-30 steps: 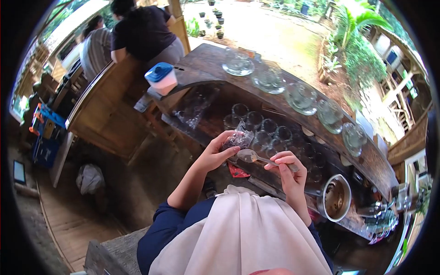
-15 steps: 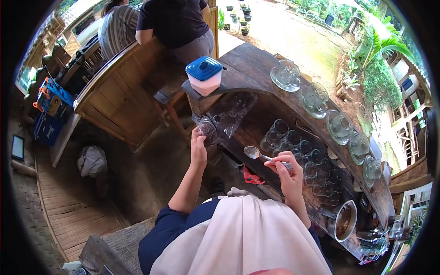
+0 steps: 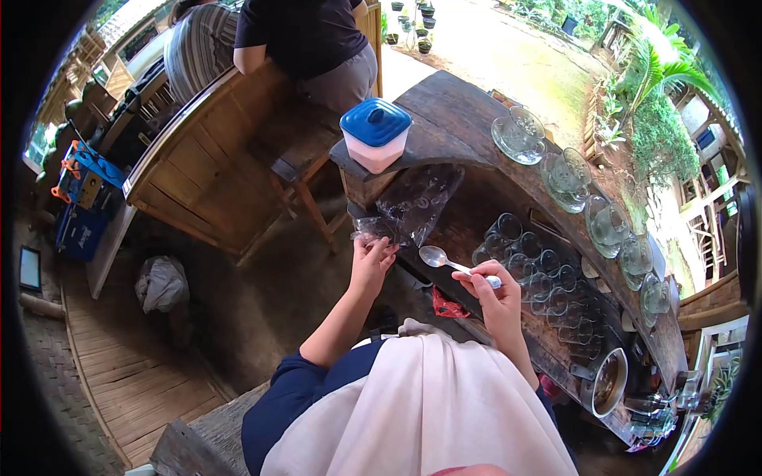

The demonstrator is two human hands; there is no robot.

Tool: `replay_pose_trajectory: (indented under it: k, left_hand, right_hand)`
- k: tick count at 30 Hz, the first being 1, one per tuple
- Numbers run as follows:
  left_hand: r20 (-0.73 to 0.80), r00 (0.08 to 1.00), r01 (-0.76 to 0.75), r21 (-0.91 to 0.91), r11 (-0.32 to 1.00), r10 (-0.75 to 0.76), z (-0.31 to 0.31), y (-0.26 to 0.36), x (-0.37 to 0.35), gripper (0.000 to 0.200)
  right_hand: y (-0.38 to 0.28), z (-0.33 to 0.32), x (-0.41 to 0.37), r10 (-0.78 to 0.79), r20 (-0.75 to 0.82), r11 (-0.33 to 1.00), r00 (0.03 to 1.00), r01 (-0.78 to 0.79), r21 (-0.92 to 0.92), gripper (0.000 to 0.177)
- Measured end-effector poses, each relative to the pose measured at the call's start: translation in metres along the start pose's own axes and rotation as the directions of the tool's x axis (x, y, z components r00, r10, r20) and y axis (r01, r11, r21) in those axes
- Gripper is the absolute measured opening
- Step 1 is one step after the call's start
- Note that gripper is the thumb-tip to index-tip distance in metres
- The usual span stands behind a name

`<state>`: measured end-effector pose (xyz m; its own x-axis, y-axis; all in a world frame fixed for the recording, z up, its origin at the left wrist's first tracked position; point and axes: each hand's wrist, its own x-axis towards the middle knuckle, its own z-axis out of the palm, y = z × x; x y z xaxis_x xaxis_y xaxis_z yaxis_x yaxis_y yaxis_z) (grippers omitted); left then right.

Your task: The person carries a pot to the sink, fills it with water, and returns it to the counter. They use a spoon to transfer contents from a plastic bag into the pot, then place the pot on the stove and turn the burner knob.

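In my right hand (image 3: 494, 300) is a metal spoon (image 3: 436, 257), held by its handle between thumb and fingers, with the bowl pointing left. My left hand (image 3: 371, 266) has its fingers bent together at the near end of a clear plastic bag (image 3: 421, 202). The bag lies crumpled against the lower counter and partly hides what it holds. Just beyond it, a plastic tub with a blue lid (image 3: 376, 127) stands on the raised counter corner, pale contents showing through its sides.
Several clear glasses (image 3: 548, 282) stand on the lower shelf. Glass cups on saucers (image 3: 518, 136) line the curved wooden counter (image 3: 444, 103). A metal pot (image 3: 607, 382) sits at the right. Two people lean on the wooden partition (image 3: 186, 178); a wooden stool (image 3: 305, 170) stands beside it.
My left hand has shifted right and slightly down, its fingers now bent over the bag's near end. The spoon stays in my right hand. The whole view has turned slightly.
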<state>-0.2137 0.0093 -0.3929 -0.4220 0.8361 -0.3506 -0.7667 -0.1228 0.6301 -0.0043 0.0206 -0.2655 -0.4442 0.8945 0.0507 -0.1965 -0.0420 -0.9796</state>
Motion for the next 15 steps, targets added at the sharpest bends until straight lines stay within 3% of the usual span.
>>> replay_pose_trajectory:
  k: [2, 5, 7, 10, 14, 15]
  left_hand:
    - [0.008, 1.0, 0.006, -0.012, 1.0, -0.006, 0.0, -0.005, 0.003, 0.026]
    - [0.127, 0.992, -0.009, 0.122, 0.992, -0.007, 0.005, -0.008, 0.006, 0.024]
    - [0.191, 0.974, -0.157, 0.188, 0.97, 0.121, 0.008, -0.011, 0.006, 0.021]
    - [0.243, 0.964, -0.181, 0.289, 0.94, 0.111, 0.002, -0.018, 0.013, 0.02]
    - [0.169, 0.986, -0.047, 0.297, 0.954, -0.004, 0.013, -0.005, 0.013, 0.018]
    - [0.179, 0.983, -0.046, 0.42, 0.906, -0.032, 0.012, 0.001, 0.014, 0.018]
  right_hand:
    - [0.003, -0.001, 0.001, 0.014, -0.007, 1.0, 1.0, -0.014, 0.01, 0.009]
    - [0.005, -0.003, 0.002, 0.011, -0.019, 1.0, 1.0, -0.011, 0.028, 0.009]
    - [0.005, -0.004, 0.002, 0.016, -0.03, 1.0, 0.999, -0.015, 0.026, 0.009]
    - [0.004, -0.006, 0.001, 0.021, -0.041, 1.0, 0.999, -0.02, 0.01, 0.009]
    - [0.003, -0.008, 0.001, 0.018, -0.032, 1.0, 0.999, -0.017, 0.012, 0.009]
    - [0.003, -0.008, 0.001, 0.017, -0.036, 1.0, 0.999, -0.017, 0.013, 0.009]
